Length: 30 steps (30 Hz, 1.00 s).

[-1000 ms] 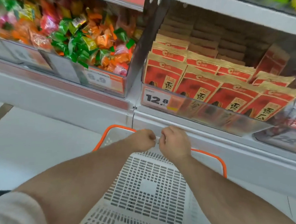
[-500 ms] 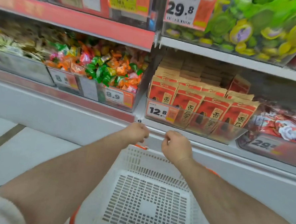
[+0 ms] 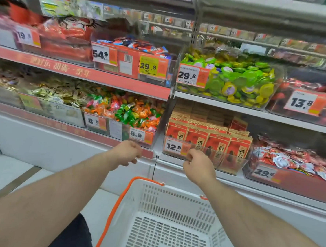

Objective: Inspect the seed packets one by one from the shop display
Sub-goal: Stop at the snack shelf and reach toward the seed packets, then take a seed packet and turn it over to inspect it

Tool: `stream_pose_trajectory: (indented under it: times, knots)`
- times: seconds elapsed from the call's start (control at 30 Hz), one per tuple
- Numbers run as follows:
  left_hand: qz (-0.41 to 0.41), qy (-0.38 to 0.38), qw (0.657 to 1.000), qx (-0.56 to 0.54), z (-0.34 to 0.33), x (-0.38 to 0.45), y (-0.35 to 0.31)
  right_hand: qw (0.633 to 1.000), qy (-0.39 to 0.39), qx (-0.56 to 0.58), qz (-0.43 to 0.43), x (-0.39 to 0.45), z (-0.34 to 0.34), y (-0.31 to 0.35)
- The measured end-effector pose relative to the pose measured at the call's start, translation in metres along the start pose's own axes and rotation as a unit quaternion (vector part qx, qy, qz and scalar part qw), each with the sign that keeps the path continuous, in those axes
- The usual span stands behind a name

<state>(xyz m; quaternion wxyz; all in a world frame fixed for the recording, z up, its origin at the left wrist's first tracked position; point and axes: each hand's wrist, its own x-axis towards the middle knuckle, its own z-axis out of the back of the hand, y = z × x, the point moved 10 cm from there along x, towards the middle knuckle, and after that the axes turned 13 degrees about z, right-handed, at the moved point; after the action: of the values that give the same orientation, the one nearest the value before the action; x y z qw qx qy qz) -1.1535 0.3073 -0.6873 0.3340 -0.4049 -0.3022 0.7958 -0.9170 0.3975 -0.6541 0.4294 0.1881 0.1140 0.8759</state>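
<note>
Red and tan seed packets (image 3: pixel 209 139) stand in rows in a clear bin on the lower shelf, behind a 12.8 price tag (image 3: pixel 174 147). My right hand (image 3: pixel 198 166) hovers just in front of that bin's clear front wall, fingers loosely curled, holding nothing. My left hand (image 3: pixel 128 152) hangs in front of the red shelf edge below the 8.9 candy bin, fingers loosely curled and empty. Both hands are apart from the packets.
A white basket with an orange rim (image 3: pixel 127 190) sits below my arms. Mixed wrapped candies (image 3: pixel 128 109) fill the bin to the left, red and white sweets (image 3: pixel 293 162) the bin to the right. Green and yellow round sweets (image 3: pixel 237 80) sit on the shelf above.
Both hands have left the basket rim, risen and spread apart toward the lower shelf. The view has tilted up, showing more shelves.
</note>
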Motion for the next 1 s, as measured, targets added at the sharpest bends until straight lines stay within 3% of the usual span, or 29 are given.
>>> stream_pose_trajectory:
  times: [0.43, 0.6, 0.77, 1.0]
  knots:
    - [-0.005, 0.091, 0.995, -0.037, -0.065, 0.049, -0.050, 0.989, 0.053, -0.127, -0.062, 0.040, 0.019, -0.051]
    - [0.027, 0.112, 0.990, -0.078, -0.071, 0.056, -0.038, 0.985, 0.025, -0.140, -0.095, 0.046, 0.014, -0.066]
    - [0.111, 0.188, 0.953, -0.210, -0.099, 0.053, -0.030, 0.984, 0.003, -0.136, -0.117, 0.053, 0.017, -0.076]
    - [0.158, 0.213, 0.908, -0.324, -0.118, 0.054, -0.030, 0.983, -0.059, -0.148, -0.092, 0.048, 0.025, -0.074]
